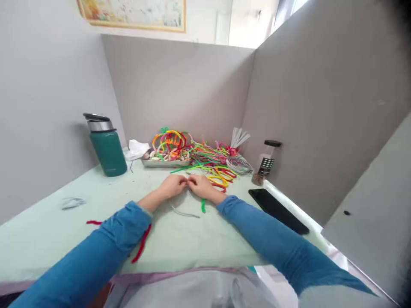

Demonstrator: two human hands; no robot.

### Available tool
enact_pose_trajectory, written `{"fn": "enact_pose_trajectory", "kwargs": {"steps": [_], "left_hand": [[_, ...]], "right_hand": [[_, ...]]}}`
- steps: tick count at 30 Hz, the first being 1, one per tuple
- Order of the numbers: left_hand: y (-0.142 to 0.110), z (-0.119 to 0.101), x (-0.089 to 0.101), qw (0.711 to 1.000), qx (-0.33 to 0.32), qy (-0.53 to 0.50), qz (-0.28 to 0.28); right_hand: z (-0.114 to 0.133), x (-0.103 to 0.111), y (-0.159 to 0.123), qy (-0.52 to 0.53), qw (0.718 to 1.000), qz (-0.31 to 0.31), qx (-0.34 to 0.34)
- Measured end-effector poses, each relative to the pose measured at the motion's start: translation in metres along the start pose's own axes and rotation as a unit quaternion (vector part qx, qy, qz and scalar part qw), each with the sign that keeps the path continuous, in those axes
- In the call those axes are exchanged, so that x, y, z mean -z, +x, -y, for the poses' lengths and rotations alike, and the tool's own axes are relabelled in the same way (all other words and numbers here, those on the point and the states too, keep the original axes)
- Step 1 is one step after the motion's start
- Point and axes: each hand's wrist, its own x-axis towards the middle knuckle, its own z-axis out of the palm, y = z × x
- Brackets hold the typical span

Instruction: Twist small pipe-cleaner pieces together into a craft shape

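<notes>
My left hand (172, 186) and my right hand (203, 187) meet over the middle of the table, fingertips pinched close together. Both are closed, and whatever lies between the fingers is too small and hidden to name. A thin grey wire (186, 214) curves over the cloth just below them. A short green pipe cleaner piece (203, 205) lies under my right wrist. Beside my left forearm is a red pipe cleaner (141, 244), partly covered by the sleeve. Yellow and red pipe cleaner loops (221, 176) lie just beyond my right hand.
At the back stand a metal tray (166, 163) with colourful looped pieces and a heap of pipe cleaners (210, 153). A coil of grey wire (239, 166), a clear jar (266, 164) and a black phone (278, 210) are on the right. A green bottle (109, 152) stands left. Grey partitions enclose the table.
</notes>
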Motion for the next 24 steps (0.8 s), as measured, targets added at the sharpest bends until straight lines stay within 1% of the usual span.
{"fn": "enact_pose_trajectory", "kwargs": {"steps": [7,12,17,24], "left_hand": [[0.0,0.0007,-0.001,0.996,0.045,-0.044,-0.062],[-0.0001,0.0011,0.0003,0.996,0.033,-0.04,-0.068],[-0.0011,-0.0014,0.0018,0.993,0.051,-0.064,-0.09],[-0.004,-0.0055,0.0052,0.993,0.051,-0.062,-0.086]], "right_hand": [[0.005,0.0034,0.001,0.038,0.999,0.001,-0.021],[0.0082,0.0065,0.0012,0.039,0.999,0.005,-0.026],[0.0092,0.0075,0.0007,0.053,0.998,0.002,-0.029],[0.0087,0.0074,0.0012,0.042,0.999,0.002,-0.029]]}}
